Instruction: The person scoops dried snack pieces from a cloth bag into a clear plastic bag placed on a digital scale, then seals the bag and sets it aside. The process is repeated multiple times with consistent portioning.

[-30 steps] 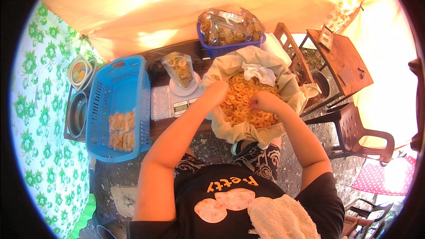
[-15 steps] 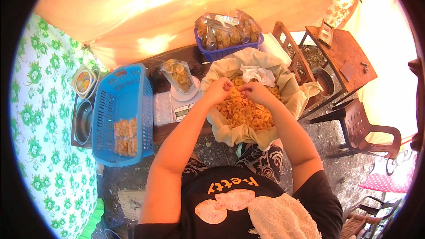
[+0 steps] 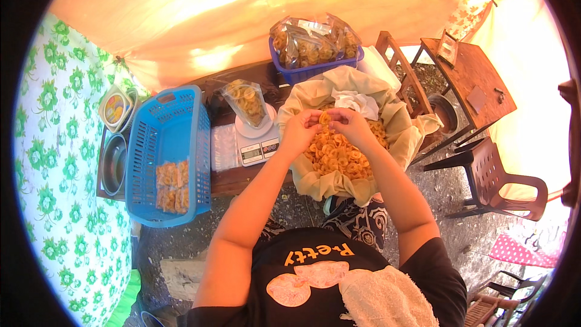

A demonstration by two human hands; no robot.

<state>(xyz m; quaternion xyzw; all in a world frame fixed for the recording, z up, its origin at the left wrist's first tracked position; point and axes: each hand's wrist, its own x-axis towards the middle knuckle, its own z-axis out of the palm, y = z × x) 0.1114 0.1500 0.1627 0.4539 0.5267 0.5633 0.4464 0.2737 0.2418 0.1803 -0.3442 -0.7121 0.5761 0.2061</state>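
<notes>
A round golden banana chip (image 3: 325, 119) is pinched between my two hands, above a heap of similar chips (image 3: 342, 160). My left hand (image 3: 301, 131) grips its left side with bunched fingertips. From the other side, my right hand (image 3: 351, 126) also has its fingers closed on it. Beige cloth (image 3: 295, 100) lines the wide container around the heap, and crumpled white paper or cloth (image 3: 363, 103) lies at its far side. Left of my hands, a clear pouch of chips (image 3: 247, 102) rests on a white kitchen scale (image 3: 259, 151).
Flat clear plastic bags (image 3: 224, 148) lie beside the scale. A large blue basket (image 3: 140, 169) holds packed chips (image 3: 172, 186). Behind, a violet-blue basket (image 3: 296, 75) is full of filled pouches. A wooden table (image 3: 478, 79) and a brown plastic chair (image 3: 493, 172) stand at the right.
My hands have come together over the heap and now hold a chip up between them; before, they were apart with fingers near the chips. The view has shifted slightly.
</notes>
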